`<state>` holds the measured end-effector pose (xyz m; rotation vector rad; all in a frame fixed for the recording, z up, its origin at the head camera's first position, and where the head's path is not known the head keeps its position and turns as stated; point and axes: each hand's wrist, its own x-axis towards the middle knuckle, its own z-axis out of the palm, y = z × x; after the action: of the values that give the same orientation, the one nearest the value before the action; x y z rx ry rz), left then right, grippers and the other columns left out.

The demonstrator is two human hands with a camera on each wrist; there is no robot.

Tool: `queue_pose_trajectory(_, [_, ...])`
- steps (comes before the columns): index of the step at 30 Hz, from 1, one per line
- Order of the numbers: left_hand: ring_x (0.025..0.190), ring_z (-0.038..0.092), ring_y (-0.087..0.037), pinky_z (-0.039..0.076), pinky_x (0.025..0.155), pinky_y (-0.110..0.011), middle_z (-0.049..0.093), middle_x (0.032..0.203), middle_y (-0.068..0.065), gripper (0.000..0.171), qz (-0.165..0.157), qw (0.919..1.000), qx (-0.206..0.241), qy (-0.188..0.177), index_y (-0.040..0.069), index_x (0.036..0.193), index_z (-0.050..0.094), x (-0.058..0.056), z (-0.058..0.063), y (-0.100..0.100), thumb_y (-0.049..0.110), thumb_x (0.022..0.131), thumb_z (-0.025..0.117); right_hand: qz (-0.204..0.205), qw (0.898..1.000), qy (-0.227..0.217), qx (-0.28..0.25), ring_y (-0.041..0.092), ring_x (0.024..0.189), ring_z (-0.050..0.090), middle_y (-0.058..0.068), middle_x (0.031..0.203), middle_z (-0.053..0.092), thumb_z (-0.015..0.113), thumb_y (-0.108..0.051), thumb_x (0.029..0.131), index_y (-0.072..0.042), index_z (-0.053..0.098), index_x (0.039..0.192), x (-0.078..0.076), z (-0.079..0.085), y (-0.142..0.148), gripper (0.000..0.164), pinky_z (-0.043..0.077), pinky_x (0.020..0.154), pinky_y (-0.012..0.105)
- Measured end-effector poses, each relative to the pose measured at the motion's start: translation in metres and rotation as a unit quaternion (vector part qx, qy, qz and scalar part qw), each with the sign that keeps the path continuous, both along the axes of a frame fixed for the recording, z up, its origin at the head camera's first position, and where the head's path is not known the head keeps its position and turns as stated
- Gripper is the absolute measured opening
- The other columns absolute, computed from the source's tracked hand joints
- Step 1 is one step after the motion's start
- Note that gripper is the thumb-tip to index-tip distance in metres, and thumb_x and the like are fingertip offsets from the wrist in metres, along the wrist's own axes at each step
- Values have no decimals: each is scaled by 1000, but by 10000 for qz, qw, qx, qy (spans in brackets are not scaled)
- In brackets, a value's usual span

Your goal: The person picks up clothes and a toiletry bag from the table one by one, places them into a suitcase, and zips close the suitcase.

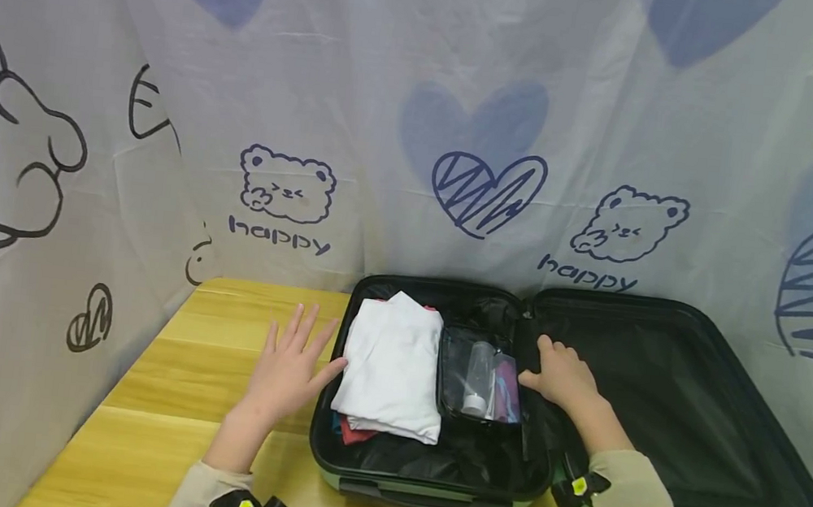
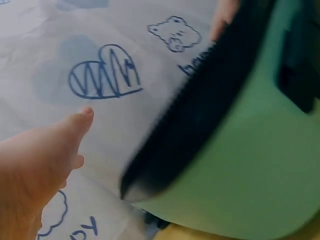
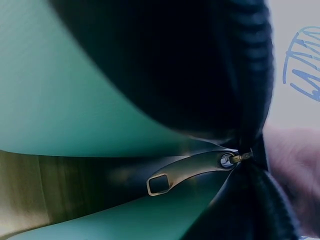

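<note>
white cloth [image 1: 395, 367] in the suitcase [image 1: 474, 466] mostly hides red cloth [image 1: 357, 434] beneath.

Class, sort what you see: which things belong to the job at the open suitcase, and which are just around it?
Likely part of the job: suitcase; folded white fabric; red fabric beneath it; filled clear pouch.

Just around: wooden table; printed backdrop; black wristbands.
</note>
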<state>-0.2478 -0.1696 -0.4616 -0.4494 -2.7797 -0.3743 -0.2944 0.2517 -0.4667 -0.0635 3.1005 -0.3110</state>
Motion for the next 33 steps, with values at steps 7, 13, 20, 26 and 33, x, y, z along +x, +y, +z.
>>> queue_pose_trajectory(7, [153,9,-34,10,118,-64,18,163,-14,72,-274,9970,53,-720,17,154,31,3,-18,10,58,96,46,-16,10000,28,27,52,115,50,35,129,51,69,-37,86,6,41,133,1,2,-1,70,43,93,63])
queue_pose_trajectory(13, [153,4,-32,6,118,-65,10,165,-12,79,-459,9856,567,-1526,14,156,23,2,-26,17,62,96,42,-17,10000,39,55,53,117,48,36,131,48,67,-36,86,6,39,137,0,3,-1,71,42,94,64])
queue_pose_trajectory(20, [153,6,-31,6,118,-65,9,165,-10,93,-179,9887,192,-1478,12,157,17,0,-29,16,72,91,40,78,9996,179,223,51,112,50,34,124,52,65,-36,88,8,43,132,7,6,1,66,44,89,64])
queue_pose_trajectory(26, [154,4,-28,7,119,-64,7,166,-7,95,-44,9890,51,-1477,13,157,14,1,-32,14,74,89,40,339,9979,434,354,47,105,52,29,115,56,65,-40,89,8,54,121,30,9,2,59,46,83,61])
queue_pose_trajectory(33, [154,6,-29,7,118,-63,9,166,-8,97,-53,9901,273,-1379,10,157,16,1,-35,13,73,88,43,332,9949,940,-158,44,103,51,26,116,57,66,-39,89,1,59,119,70,14,17,50,43,81,61])
